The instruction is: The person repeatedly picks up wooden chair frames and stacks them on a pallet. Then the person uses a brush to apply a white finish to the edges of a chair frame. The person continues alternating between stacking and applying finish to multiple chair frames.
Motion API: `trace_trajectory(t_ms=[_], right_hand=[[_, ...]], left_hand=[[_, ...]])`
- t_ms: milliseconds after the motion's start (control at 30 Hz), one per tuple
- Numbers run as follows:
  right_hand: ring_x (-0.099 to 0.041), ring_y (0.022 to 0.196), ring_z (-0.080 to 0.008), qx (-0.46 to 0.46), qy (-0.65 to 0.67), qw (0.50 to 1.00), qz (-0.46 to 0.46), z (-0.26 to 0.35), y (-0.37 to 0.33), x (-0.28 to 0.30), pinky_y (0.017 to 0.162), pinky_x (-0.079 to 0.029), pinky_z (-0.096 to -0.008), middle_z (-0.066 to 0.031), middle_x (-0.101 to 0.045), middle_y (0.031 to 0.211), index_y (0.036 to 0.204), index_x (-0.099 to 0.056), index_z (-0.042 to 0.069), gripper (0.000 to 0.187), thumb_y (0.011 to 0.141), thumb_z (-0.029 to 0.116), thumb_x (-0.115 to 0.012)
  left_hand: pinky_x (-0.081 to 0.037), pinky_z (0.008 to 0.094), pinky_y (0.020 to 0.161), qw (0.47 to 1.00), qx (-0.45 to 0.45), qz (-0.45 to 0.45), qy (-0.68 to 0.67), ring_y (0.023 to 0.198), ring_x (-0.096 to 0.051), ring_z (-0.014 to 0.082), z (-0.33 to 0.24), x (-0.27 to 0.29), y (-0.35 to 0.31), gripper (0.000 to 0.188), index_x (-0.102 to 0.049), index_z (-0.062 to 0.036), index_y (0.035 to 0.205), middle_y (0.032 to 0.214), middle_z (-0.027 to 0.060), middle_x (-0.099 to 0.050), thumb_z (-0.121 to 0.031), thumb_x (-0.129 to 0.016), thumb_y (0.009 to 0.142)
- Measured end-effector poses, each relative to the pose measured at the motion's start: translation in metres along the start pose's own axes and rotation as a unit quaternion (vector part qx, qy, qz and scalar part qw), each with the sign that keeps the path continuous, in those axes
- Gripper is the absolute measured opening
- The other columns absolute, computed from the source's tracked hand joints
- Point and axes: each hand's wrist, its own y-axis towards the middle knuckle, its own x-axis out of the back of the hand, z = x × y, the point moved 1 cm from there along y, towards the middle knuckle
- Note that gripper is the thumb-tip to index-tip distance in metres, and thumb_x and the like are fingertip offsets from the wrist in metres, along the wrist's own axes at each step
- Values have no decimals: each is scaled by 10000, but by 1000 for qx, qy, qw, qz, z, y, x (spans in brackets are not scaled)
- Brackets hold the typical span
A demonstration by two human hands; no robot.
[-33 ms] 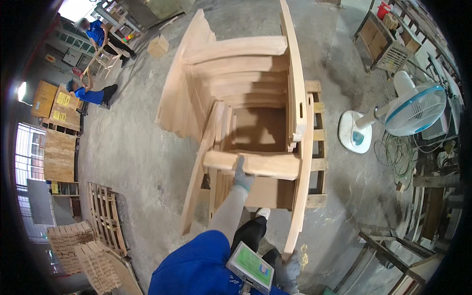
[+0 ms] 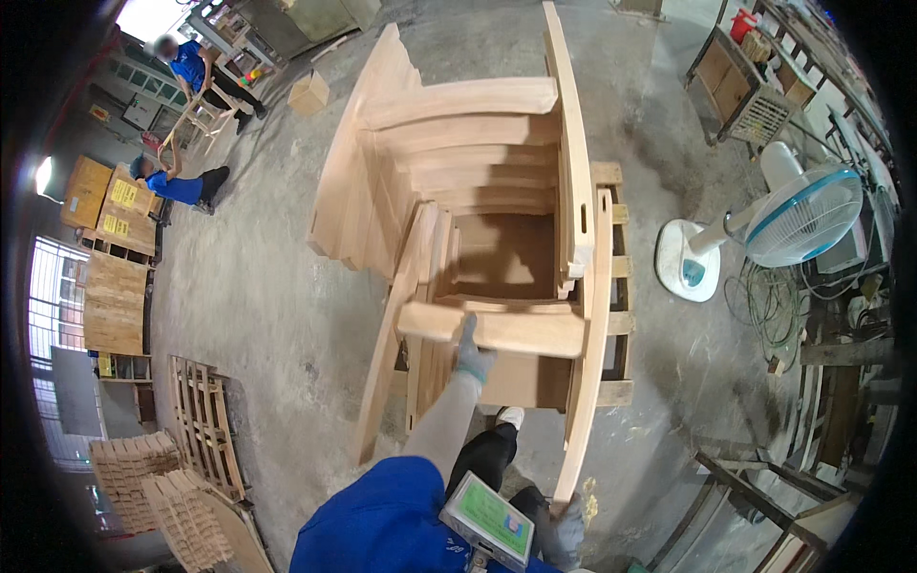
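Note:
My left hand, in a grey glove, is closed round the front rail of a pale wooden chair frame. My right hand, also gloved, grips the lower end of that frame's long right leg, its fingers partly hidden. The held frame stands nearest me, against a nested stack of similar chair frames with curved slats. Between the stack's sides shows a brown cardboard surface. Under the stack's right side, a wooden pallet sticks out.
A white standing fan is on the floor at right, cables beside it. A metal frame lies near right. Another pallet and stacked wooden parts are at left. Two people in blue work far left near a cardboard box.
The held chair frame has come slightly toward me, and a rail behind it now shows more. Both hands keep their grip. The whole view has shifted a little.

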Motion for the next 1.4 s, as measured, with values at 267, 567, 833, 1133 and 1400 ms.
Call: trace_trajectory(t_ms=[267, 567, 833, 1133, 1400], right_hand=[[-591, 783, -342, -81, 52, 990, 100, -125, -77, 37, 668, -454, -432, -176, -607, 853, 1035, -521, -2, 461, 704, 295, -641], [-487, 427, -140, -15, 284, 958, 40, -230, -36, 27, 404, -386, -291, -34, -512, 513, 704, -551, 45, 229, 733, 238, -671], [-538, 702, -115, 53, 618, 781, 73, -142, -74, 182, 577, -457, -237, -42, -557, 835, 944, -525, 9, 180, 803, 93, -598], [-367, 1181, -256, 262, 258, 711, -599, -409, -233, 459, 972, -326, -373, -161, -396, 1265, 1284, -355, 1, 532, 796, 140, -513], [-275, 1290, -312, 64, -242, 595, -764, -240, -454, 544, 1054, -252, -408, -171, -314, 1381, 1380, -225, 66, 827, 735, 257, -707]], left_hand=[[-461, 396, 905, 983, 174, -20, -54, 1064, -517, 204, 63, 55, -183, 380, -495, -139, 1121, 1117, 45, -548, -195, -669, 788], [-362, 329, 1006, 952, 147, 267, 36, 1157, -429, 181, 103, -56, -315, 396, -421, -89, 1194, 1202, 75, -470, -261, -570, 869], [-430, 382, 935, 922, 38, 385, 10, 1053, -516, 240, 130, -161, -453, 529, -396, -99, 1234, 1140, 89, -509, -483, -461, 876], [-450, 306, 873, 870, -226, 392, 196, 1045, -511, 151, 157, -190, -515, 405, -406, -47, 1230, 1091, 84, -532, -334, -303, 963], [-361, 333, 532, 655, -477, 471, 349, 591, -421, 167, 189, -223, -604, 379, -512, 9, 767, 633, 103, -484, -323, -417, 922]])
